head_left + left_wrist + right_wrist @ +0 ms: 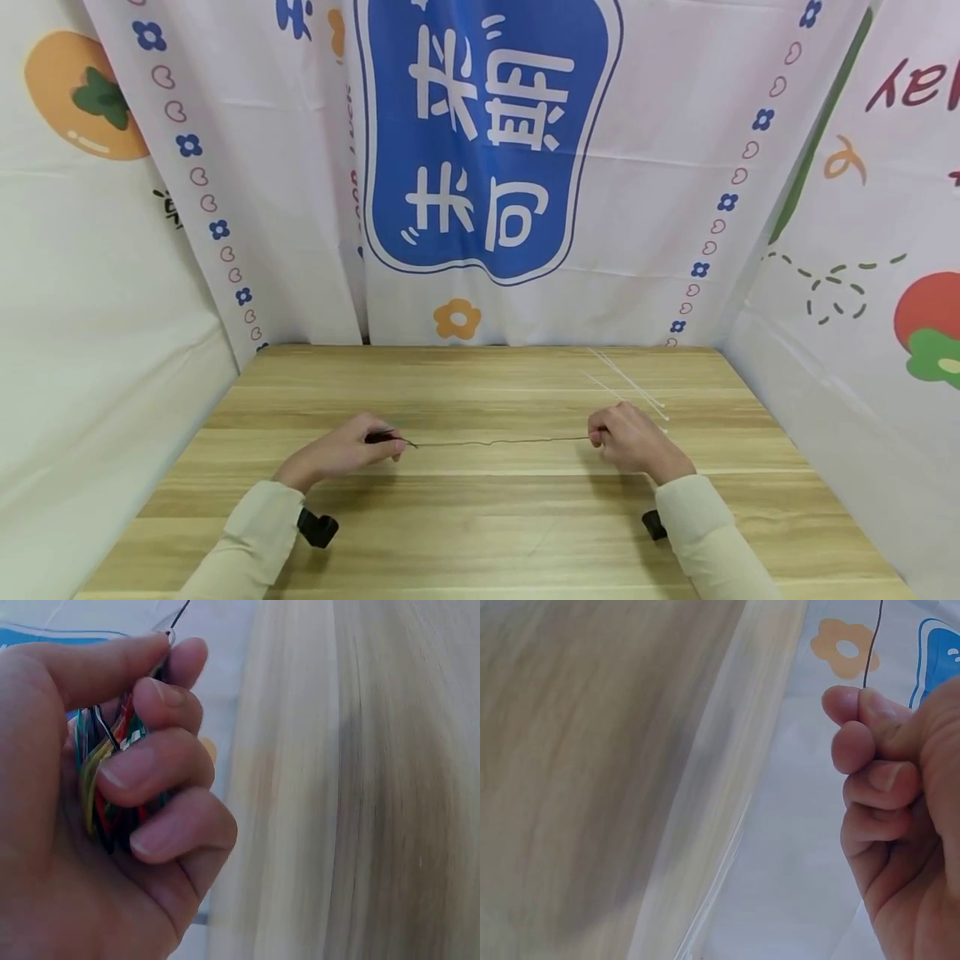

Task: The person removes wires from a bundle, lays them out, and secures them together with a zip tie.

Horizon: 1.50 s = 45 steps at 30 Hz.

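My left hand (348,450) curls round a bundle of thin coloured wires (94,795), with yellow, red, green and black strands showing between the fingers in the left wrist view. From its thumb and index fingertips a single thin dark wire (487,442) runs across above the table, slightly wavy, to my right hand (630,440). There the thumb and index finger pinch the wire's other end (871,652), while the remaining fingers fold in toward the palm. How the far end of the bundle lies inside the left palm is hidden.
Several thin white strips, probably cable ties (630,383), lie at the table's back right, just beyond my right hand. The wood-grain table (465,533) ends against a printed cloth (637,275) at the back, with cloth walls on both sides.
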Each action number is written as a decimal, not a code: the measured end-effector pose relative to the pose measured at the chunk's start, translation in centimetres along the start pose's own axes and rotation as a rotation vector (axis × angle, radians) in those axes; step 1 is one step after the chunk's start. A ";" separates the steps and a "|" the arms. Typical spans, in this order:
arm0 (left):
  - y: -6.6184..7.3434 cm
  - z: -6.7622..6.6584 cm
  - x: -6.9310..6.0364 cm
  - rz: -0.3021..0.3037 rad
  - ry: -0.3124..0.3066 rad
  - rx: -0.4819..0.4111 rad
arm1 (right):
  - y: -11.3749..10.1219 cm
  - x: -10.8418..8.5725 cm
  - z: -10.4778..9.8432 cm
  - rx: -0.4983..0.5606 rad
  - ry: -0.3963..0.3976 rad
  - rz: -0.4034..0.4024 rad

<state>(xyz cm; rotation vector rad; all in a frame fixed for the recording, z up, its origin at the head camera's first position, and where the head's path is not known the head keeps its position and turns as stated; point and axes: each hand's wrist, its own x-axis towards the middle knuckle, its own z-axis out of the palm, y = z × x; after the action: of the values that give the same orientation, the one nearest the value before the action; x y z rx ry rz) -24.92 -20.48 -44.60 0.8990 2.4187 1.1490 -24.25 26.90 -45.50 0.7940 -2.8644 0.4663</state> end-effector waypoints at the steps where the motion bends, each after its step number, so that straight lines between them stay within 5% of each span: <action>1: 0.0 0.0 0.0 0.004 -0.005 0.034 | 0.1 -0.1 0.0 -0.004 -0.003 0.001; 6: 0.1 0.5 0.0 0.026 -0.024 0.243 | 0.2 -0.2 0.0 0.001 -0.016 -0.013; 13: 0.3 0.9 0.2 0.018 0.049 0.534 | 0.2 -0.2 0.0 -0.004 -0.035 0.020; 20: -0.2 1.4 0.4 -0.028 0.123 0.682 | 0.0 0.1 0.3 -0.050 -0.068 0.094; 28: -0.5 1.5 0.7 -0.118 0.137 0.712 | -0.5 1.2 1.2 -0.077 -0.120 0.128; 45: -1.8 0.2 -0.9 -0.246 0.083 0.553 | -0.4 1.1 1.0 -0.051 -0.170 0.193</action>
<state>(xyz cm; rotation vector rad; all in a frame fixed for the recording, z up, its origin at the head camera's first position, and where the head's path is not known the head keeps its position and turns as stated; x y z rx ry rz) -24.84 -21.82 -46.11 0.6704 2.8735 0.4396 -25.02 25.73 -46.09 0.5775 -3.1139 0.3613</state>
